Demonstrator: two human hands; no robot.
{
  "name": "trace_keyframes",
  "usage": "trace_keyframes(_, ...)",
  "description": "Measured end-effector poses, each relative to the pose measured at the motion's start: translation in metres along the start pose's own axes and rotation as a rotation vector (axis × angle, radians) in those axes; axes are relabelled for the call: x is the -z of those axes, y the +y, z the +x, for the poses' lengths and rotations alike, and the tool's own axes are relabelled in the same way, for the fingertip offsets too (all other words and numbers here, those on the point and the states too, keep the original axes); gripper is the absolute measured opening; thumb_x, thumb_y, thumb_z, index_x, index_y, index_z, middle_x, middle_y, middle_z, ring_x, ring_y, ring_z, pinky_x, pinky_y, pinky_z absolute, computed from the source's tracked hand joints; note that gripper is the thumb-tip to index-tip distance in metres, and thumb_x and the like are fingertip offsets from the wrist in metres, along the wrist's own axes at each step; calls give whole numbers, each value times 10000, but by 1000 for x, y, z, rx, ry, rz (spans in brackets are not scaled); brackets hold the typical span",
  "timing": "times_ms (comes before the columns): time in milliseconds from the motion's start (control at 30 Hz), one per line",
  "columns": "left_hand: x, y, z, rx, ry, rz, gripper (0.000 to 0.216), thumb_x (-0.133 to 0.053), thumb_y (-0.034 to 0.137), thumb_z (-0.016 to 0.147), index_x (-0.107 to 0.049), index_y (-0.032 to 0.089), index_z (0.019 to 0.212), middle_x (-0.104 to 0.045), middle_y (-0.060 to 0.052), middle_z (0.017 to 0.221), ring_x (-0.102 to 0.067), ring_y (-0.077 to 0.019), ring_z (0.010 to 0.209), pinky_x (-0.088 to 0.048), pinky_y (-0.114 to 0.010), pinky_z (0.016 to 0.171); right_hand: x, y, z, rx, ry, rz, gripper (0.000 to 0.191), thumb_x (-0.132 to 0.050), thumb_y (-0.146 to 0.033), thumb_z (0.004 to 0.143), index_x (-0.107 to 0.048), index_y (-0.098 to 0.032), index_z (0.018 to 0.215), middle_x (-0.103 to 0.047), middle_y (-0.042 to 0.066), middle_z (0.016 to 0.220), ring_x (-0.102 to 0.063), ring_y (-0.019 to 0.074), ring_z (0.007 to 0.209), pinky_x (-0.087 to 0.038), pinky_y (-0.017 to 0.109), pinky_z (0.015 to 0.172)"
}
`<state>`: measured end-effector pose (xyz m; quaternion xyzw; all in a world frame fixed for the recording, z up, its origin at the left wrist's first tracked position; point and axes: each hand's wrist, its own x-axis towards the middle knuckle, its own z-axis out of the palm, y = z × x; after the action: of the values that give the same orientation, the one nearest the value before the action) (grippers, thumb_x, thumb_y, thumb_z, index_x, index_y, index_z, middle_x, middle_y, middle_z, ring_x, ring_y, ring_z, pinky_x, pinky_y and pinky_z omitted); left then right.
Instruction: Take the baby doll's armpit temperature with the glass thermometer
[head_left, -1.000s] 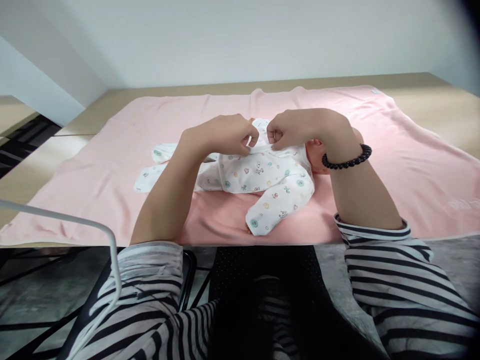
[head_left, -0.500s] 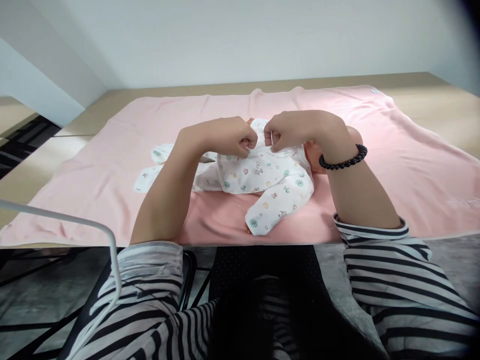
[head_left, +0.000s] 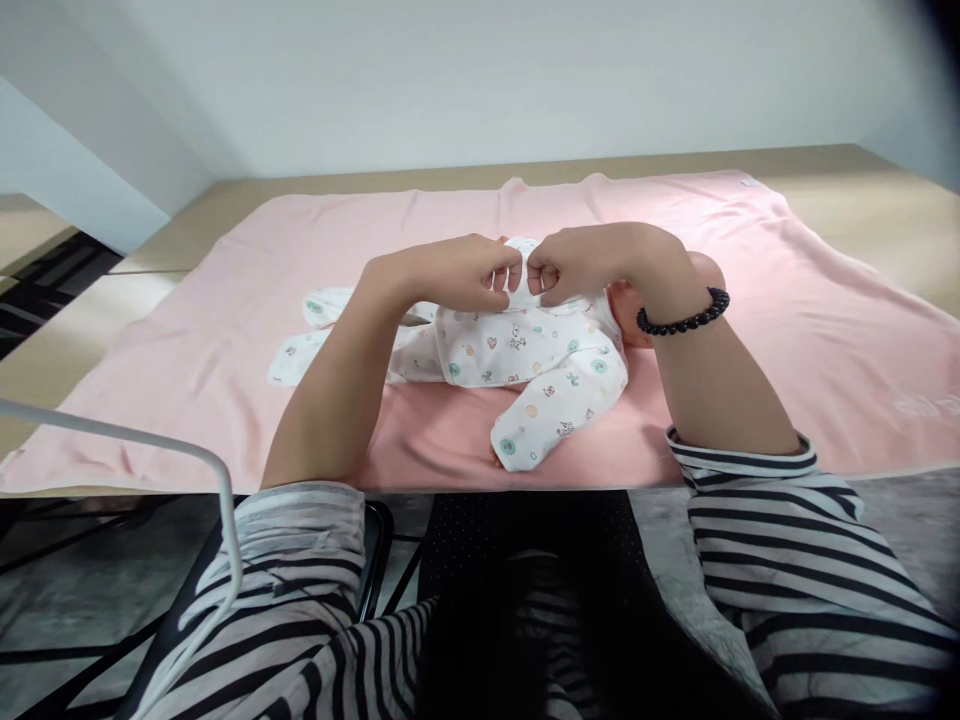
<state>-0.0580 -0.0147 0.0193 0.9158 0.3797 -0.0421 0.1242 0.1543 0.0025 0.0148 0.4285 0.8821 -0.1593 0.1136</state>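
— Is the doll's head [head_left: 627, 312] visible?
— Barely; the right hand [head_left: 592, 262] and its wrist cover most of it.
— What do it and the left hand [head_left: 450, 272] pinch on the romper [head_left: 525, 350]?
— Too small to tell; the knuckles hide it.

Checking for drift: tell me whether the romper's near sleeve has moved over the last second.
No. Judged against the front edge of the pink blanket, the romper's near sleeve sits where it was.

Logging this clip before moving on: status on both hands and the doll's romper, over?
Left hand and right hand both pinch the romper at the chest. Doll lies on pink blanket. Nothing obstructing.
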Motion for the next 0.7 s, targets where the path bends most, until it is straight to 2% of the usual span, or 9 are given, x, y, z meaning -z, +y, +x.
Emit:
trace_keyframes(133,-7,12,8,-53,107,-18,232,-574,342,799,-634,207,977,-662,-65,953,-610,-207,852,-380,-293,691,2,1,-1,56,6,-26,189,-630,-186,822,-462,-179,736,-400,-38,629,-342,90,539,-257,272,525)
trace_keyframes(333,-17,19,18,-65,127,-59,91,-587,282,793,-560,204,755,-582,-31,752,-517,-164,660,-317,-310,616,4,-1,-7,15,-2,-40,365,-615,-201,815,-275,-187,685,-251,-46,614,-232,73,501,-194,283,503)
trace_keyframes(500,-21,19,21,-87,157,-109,127,-569,230,792,-520,199,680,-534,-18,679,-473,-147,624,-315,-307,608,6,-2,-11,-47,-39,3,337,-608,-203,814,-294,-189,693,-249,-48,614,-231,70,497,-194,275,486)
trace_keyframes(600,-22,17,22,-106,163,-162,35,-575,210,768,-584,194,739,-593,-24,733,-508,-143,652,-344,-292,609,8,-1,-11,-53,-73,32,332,-607,-209,851,-306,-193,712,-242,-58,608,-239,59,492,-191,264,486)
trace_keyframes(700,-24,14,24,-96,188,-208,103,-589,205,740,-653,186,818,-638,-30,793,-542,-142,681,-365,-278,607,10,0,-13,-32,-70,38,362,-624,-215,874,-300,-195,715,-236,-63,601,-243,52,486,-175,254,478)
